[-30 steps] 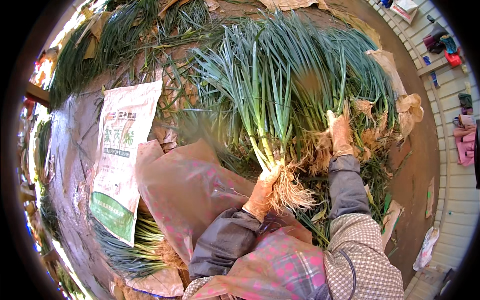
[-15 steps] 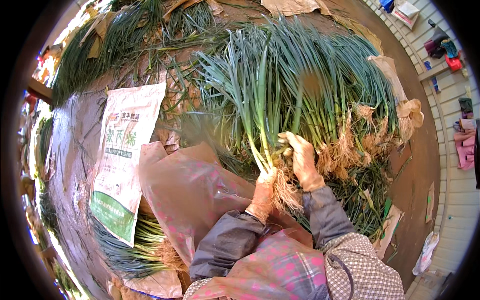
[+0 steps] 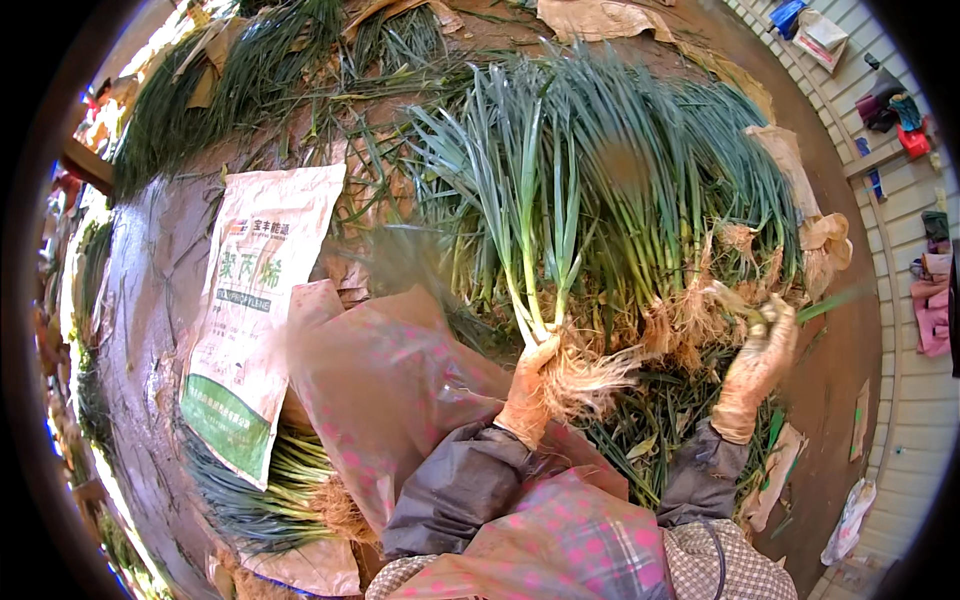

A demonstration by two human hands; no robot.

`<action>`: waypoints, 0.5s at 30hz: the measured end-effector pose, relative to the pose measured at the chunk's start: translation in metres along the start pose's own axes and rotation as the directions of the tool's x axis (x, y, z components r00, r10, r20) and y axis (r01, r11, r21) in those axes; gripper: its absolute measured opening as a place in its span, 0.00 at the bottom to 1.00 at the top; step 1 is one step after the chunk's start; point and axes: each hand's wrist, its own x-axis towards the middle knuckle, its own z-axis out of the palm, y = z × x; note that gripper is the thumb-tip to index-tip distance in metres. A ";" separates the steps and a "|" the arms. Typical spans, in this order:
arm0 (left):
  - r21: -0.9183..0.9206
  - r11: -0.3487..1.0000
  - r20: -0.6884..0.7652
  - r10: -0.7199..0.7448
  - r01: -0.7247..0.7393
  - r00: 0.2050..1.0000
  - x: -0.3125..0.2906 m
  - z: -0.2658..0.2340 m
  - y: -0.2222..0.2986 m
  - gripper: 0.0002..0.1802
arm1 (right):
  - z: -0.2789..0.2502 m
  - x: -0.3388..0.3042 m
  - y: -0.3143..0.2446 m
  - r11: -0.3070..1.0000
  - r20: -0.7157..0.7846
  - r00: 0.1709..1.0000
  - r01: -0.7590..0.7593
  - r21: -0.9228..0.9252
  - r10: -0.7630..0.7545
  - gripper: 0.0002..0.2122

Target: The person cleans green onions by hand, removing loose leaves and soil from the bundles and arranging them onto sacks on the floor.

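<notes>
Far left: a heap of dark green, grass-like leaves (image 3: 160, 135) lies along the upper edge of the brown ground. Below it and to the right, a white woven sack with a green lower band (image 3: 262, 310) lies flat, its lower end over part of a bundle of green-leaved, yellow-stemmed plants (image 3: 290, 472). Next, a translucent plastic sheet with pink dots (image 3: 390, 345) covers the person's lap.

Centre: the left hand (image 3: 528, 395) is clenched around the base of a few long green plants with pale stems (image 3: 531, 285), just above their shaggy, whitish roots (image 3: 590, 378). These plants are in front of the big pile, leaves pointing away from the person.

Behind and to the right, a thick row of similar plants (image 3: 690, 190) lies with tan roots toward the person. Loose dark green leaves (image 3: 612, 440) cover the ground between the forearms.

Right: the right hand (image 3: 762, 350) has its fingers curled about a blurred pale-and-green leaf strip (image 3: 825, 305), near the row's roots. Far right, a pink cloth (image 3: 930, 305) is beside a pale ribbed wall (image 3: 915, 425).
</notes>
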 end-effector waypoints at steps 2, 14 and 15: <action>-0.032 0.999 0.007 -0.022 0.023 1.000 -0.002 -0.005 0.002 0.10 | 0.019 -0.021 0.017 0.951 0.184 0.950 -0.210 -0.225 0.253 0.15; 0.318 0.912 -0.101 0.304 -0.258 0.947 0.021 -0.048 -0.019 0.06 | 0.064 -0.088 0.073 0.844 0.463 0.728 -0.530 -0.089 0.506 0.08; 0.320 0.910 -0.113 0.313 -0.264 0.943 0.023 -0.051 -0.020 0.06 | 0.049 -0.091 0.059 0.831 0.418 0.761 -0.555 0.024 0.496 0.08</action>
